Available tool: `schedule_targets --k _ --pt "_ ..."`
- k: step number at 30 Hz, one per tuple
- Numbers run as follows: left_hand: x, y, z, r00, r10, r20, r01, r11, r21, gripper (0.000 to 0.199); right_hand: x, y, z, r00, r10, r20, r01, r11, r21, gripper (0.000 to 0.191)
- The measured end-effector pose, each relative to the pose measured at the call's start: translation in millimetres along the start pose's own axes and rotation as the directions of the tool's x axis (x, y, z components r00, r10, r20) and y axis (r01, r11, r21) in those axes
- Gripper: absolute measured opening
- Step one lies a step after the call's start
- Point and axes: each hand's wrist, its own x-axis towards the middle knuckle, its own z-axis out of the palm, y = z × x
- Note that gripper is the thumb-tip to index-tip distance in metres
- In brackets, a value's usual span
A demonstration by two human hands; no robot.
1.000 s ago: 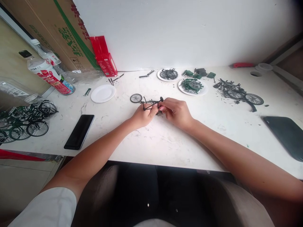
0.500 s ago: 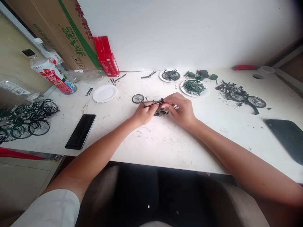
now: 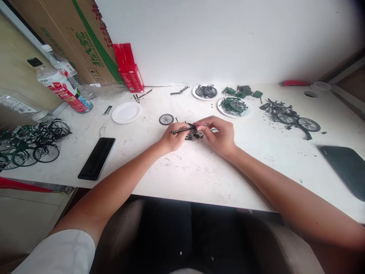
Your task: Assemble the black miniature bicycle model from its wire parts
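Between my two hands is a dark miniature bicycle frame [image 3: 180, 131], held just above the table. My left hand [image 3: 172, 139] is closed around its left end, thumb on top. The fingertips of my right hand [image 3: 219, 133] pinch the right end; the exact spot is hidden by the fingers. Small loose dark parts [image 3: 196, 134] lie on the table under and between the hands. A spoked toy wheel [image 3: 166, 119] rests flat just beyond my left hand.
At left stand several finished model bicycles [image 3: 47, 152], a phone [image 3: 97, 158] and a bottle [image 3: 65, 91]. Farther back are an empty paper plate [image 3: 126, 113], a plate of wheels [image 3: 194, 91] and a plate of green parts [image 3: 248, 112]. Dark bicycle parts [image 3: 288, 114] and a dark pad [image 3: 345, 167] lie right.
The frame has tilted and sits slightly lower between my hands. My right hand has shifted a little down, its fingers still pinching the frame's right end.
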Motion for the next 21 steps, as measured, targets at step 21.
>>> schedule_targets --k 21 --pt "-0.7 -2.3 1.1 0.991 0.085 -0.102 -0.078 0.994 0.076 0.044 0.7 -0.3 5.7 0.967 -0.225 0.122 0.244 0.955 -0.167 0.014"
